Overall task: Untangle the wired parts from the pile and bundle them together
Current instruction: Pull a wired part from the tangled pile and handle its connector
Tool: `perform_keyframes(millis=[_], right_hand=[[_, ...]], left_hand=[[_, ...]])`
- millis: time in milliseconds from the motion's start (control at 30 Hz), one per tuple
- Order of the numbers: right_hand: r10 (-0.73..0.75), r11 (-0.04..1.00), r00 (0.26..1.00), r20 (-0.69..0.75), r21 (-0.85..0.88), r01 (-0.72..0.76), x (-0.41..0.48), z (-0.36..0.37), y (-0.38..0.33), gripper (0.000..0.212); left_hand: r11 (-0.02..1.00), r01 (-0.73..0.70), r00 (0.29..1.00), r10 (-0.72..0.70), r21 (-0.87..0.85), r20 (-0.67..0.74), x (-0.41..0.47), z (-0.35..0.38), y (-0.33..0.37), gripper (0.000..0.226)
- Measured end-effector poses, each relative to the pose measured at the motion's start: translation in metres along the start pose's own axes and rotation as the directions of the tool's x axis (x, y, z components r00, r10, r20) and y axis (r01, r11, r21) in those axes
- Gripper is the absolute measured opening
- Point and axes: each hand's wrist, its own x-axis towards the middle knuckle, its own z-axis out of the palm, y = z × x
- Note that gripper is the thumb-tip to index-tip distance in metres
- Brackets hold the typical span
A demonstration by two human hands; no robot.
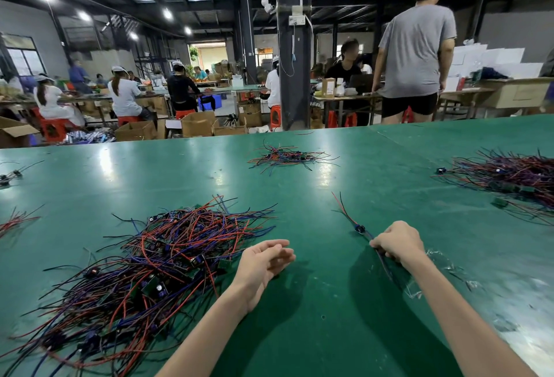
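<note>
Green table [329,301] carries the big tangled pile [156,262] of red, blue and black wired parts at left. Left hand [263,262] just right of the pile, fingers relaxed, holding nothing. Right hand [397,243] fisted round one wired part [359,228], its wires trailing away across the table.

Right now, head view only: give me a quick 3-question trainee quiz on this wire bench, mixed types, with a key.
1. Short answer: what does the right hand grip?
2. True or false: the left hand holds a wire.
3. The big tangled pile lies: A) left of the left hand; B) between the hands; C) right of the right hand.

Key: 1) one wired part, lying on the green table. 2) False, it is open and empty. 3) A.
</note>
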Motion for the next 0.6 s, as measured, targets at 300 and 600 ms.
perform_keyframes(millis=[300, 600], right_hand=[[-0.55, 0.815, 0.835, 0.015, -0.21, 0.541, -0.001, 0.017, -0.003, 0.024], [-0.442, 0.796, 0.894, 0.069, -0.429, 0.427, 0.016, 0.024, 0.007, 0.043]], left_hand=[[0.998, -0.03, 1.0, 0.03, 0.057, 0.003, -0.002, 0.001, 0.001, 0.019], [0.197, -0.452, 0.842, 0.415, 0.87, 0.343, -0.004, -0.006, -0.01, 0.02]])
